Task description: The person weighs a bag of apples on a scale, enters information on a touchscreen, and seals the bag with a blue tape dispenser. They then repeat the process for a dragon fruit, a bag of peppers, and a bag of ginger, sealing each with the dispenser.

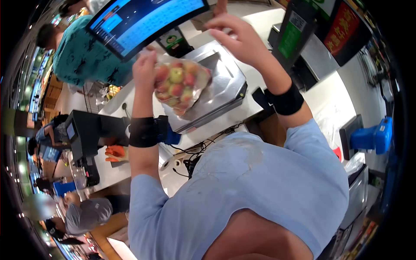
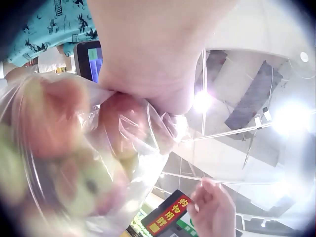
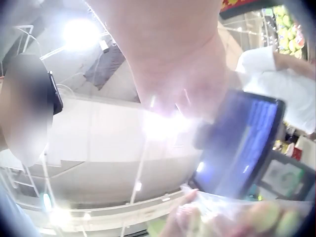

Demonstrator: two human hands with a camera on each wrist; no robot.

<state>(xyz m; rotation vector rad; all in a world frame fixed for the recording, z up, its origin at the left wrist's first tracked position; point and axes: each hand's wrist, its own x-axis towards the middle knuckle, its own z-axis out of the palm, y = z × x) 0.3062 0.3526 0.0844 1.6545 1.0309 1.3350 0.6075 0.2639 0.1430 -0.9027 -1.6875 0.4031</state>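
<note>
In the head view, my left hand (image 1: 145, 70) grips the gathered top of a clear plastic bag (image 1: 196, 89) over the metal scale (image 1: 225, 82). Red and green apples (image 1: 176, 75) fill the bag. The left wrist view shows the apples (image 2: 52, 118) close up through the plastic, with my left hand (image 2: 148, 69) bent over the bag's top. My right hand (image 1: 238, 38) is raised on the far side of the scale, near the right end of the lit screen (image 1: 147, 24). Its fingers are loosely bent and hold nothing.
A person in a teal shirt (image 1: 84, 52) stands across the counter, behind the screen. A green QR-code stand (image 1: 291, 37) rises at the right. Black cables (image 1: 203, 145) run along the counter's near edge. At the left are a black machine (image 1: 93, 134) and an orange glove (image 1: 115, 152).
</note>
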